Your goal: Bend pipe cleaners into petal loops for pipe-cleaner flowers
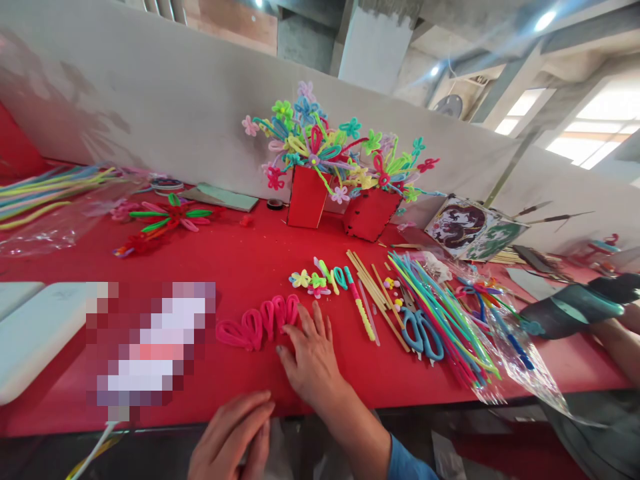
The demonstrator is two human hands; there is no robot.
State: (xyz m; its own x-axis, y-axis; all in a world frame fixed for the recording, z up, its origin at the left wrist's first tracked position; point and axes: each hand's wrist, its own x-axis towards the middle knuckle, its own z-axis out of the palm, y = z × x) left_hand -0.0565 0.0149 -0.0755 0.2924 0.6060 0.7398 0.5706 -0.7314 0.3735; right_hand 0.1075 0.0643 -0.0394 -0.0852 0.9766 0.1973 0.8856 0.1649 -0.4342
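Note:
My right hand [310, 357] lies flat on the red table [240, 260] with its fingers spread and nothing in it. Its fingertips rest just right of a pink pipe cleaner bent into a row of loops [257, 323]. My left hand [230, 437] is at the table's near edge, fingers stretched out close together, holding nothing I can see. Small pipe-cleaner flowers [310, 280] lie just beyond my right hand. Blue-handled scissors [423, 333] lie to its right.
Wooden sticks [373, 287] and a bundle of coloured pipe cleaners [445, 320] in clear plastic lie at right. Two red boxes [306, 197] of pipe-cleaner flowers stand at the back. A white slab [40, 333] lies at left. Another person's arm [620, 347] with a dark tool [575, 310] enters from the right.

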